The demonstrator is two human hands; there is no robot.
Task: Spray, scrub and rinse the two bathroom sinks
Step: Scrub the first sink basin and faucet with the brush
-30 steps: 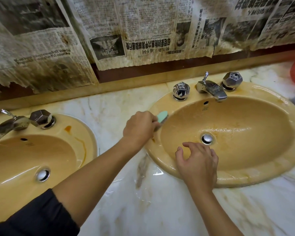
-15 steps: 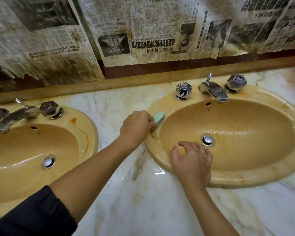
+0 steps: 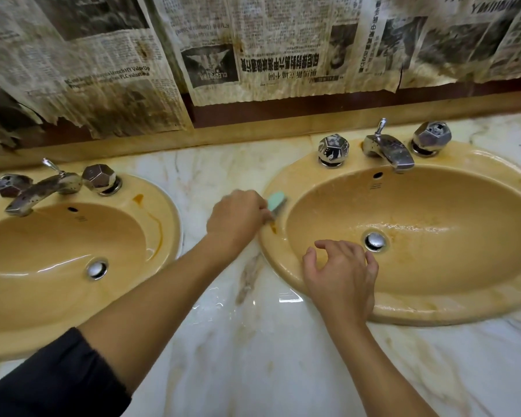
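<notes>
on the right sink (image 3: 481,308) rim, left hand (image 3: 236,219) grips brush (image 3: 275,201).

The left hand (image 3: 236,219) is curled into a fist, knuckles up, its bare forearm stretched forward from a dark pushed-up sleeve (image 3: 54,380). The right hand (image 3: 342,276) is palm down with fingers (image 3: 333,245) loosely spread and bent, gripping nothing.

I see two shiny, smooth yellow sinks (image 3: 463,308) (image 3: 163,206) in a glossy marble counter (image 3: 253,356). The taps (image 3: 388,149) and drain plugs (image 3: 375,240) are shiny metal with dull spots. Old, crinkly, stained newspaper (image 3: 109,79) covers the wall.
</notes>
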